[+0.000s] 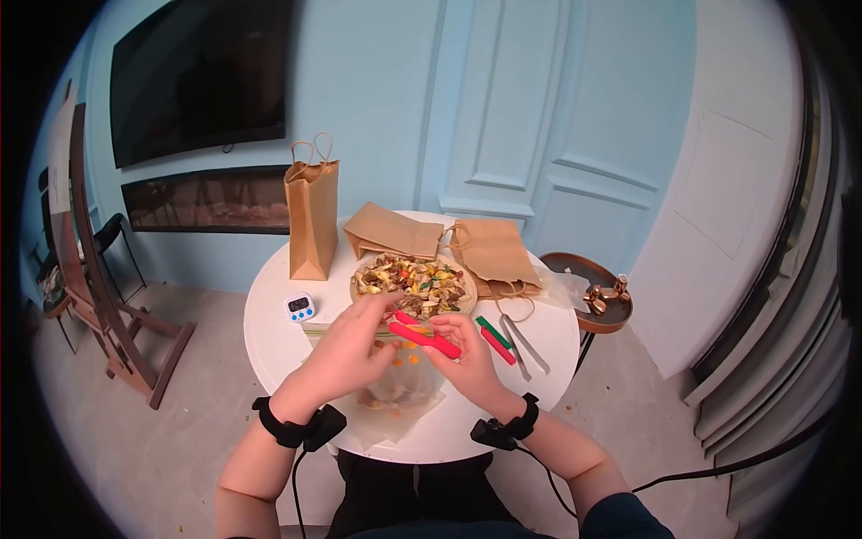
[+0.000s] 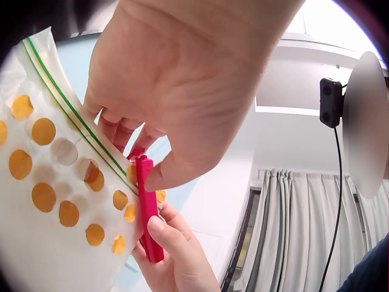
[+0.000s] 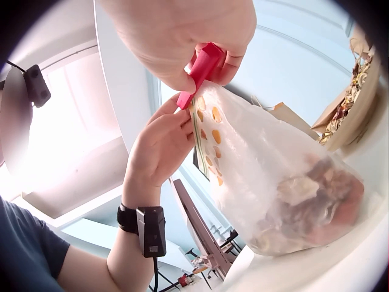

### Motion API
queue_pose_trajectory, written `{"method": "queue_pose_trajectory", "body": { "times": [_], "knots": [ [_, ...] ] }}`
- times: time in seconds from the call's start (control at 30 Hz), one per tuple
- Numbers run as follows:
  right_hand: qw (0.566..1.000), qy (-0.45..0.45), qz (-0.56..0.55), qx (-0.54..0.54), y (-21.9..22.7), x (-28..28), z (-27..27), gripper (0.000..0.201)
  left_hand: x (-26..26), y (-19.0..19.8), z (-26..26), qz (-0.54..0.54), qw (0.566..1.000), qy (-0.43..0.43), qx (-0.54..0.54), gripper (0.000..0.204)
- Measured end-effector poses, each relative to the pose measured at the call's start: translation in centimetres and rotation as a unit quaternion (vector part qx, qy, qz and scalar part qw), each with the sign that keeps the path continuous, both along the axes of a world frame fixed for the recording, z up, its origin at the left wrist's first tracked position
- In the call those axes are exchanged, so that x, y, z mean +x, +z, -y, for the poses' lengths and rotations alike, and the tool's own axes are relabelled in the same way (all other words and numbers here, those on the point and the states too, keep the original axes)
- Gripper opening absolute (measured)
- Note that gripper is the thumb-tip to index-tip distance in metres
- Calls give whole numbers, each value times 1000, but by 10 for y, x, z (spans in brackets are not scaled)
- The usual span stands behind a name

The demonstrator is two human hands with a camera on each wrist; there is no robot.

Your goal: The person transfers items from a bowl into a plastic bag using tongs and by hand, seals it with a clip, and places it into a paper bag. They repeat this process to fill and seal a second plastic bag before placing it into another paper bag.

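A translucent zip bag [image 3: 255,158] with orange dots and a green zip line stands on the table, brown and reddish chunks in its bottom. Across its top corner lies a red bag clip [image 1: 425,340], its two arms partly apart in the head view. My right hand [image 1: 467,355] pinches one end of the clip between thumb and fingers. At the other end is my left hand [image 1: 346,350], its thumb against the clip [image 2: 148,201] and its curled fingers partly hidden behind the bag's edge.
A round tray of mixed dried pieces [image 1: 417,283] sits behind the bag on the white table [image 1: 269,328]. Around it are paper bags [image 1: 310,220], a timer [image 1: 300,307], green and red clips [image 1: 498,344] and metal tongs [image 1: 528,346]. A brown side table [image 1: 611,314] stands right.
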State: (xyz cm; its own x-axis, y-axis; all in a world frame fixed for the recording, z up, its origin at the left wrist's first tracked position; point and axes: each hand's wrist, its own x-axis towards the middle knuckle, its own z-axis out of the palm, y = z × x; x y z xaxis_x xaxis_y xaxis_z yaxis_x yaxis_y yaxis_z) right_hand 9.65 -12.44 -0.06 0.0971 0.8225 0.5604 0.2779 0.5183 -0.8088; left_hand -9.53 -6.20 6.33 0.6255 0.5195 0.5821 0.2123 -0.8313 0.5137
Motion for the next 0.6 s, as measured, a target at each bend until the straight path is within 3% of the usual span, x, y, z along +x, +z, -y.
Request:
{"method": "queue_pose_trajectory", "body": {
  "times": [0.17, 0.33, 0.4, 0.6],
  "knots": [
    [1000, 7, 23, 17, 6, -6, -4, 38, -5, 6, -7, -34, 997, -2, 64, 42],
    [999, 19, 40, 7, 7, -4, -7, 32, -8, 13, -14, -57, 998, -14, -5, 29],
    [998, 46, -13, -27, -3, 2, -13, 29, -10, 13, -21, -55, 998, -32, -23, 28],
    [1000, 8, 25, -15, -10, 6, -13, 23, -16, 30, -16, -70, 987, -43, -137, 24]
  ]
}}
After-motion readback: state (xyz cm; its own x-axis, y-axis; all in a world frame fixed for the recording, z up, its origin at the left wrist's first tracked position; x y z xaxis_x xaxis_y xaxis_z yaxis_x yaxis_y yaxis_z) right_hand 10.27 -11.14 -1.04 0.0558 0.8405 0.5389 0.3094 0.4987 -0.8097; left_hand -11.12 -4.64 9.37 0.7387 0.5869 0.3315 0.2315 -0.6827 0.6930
